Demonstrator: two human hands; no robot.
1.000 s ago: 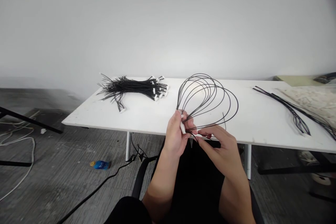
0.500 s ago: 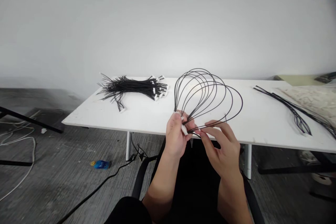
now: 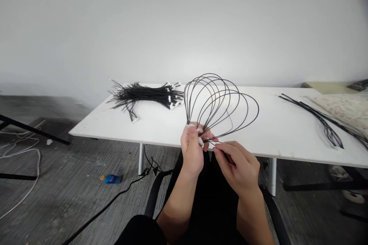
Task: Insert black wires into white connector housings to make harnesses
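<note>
My left hand (image 3: 193,149) is closed around white plastic connectors (image 3: 200,141) at the near edge of the table. Thin black wires (image 3: 212,74) rise from the connectors and bend over in wide loops above the tabletop, making a wire harness. Just to the right, my right hand (image 3: 240,162) pinches a black wire between thumb and forefinger, close to the lower connector. My fingers partly hide the wire's end and the connectors' faces.
A bundle of black wires with white connectors (image 3: 146,93) lies on the left of the white table (image 3: 115,127). More black wires (image 3: 319,118) lie at the right, beside a bag of small white pieces (image 3: 345,111). A blue bottle (image 3: 111,178) lies on the floor.
The looped harness and my left hand have shifted slightly left. My right hand has moved a little down and left, its fingers now more curled in the pinch.
</note>
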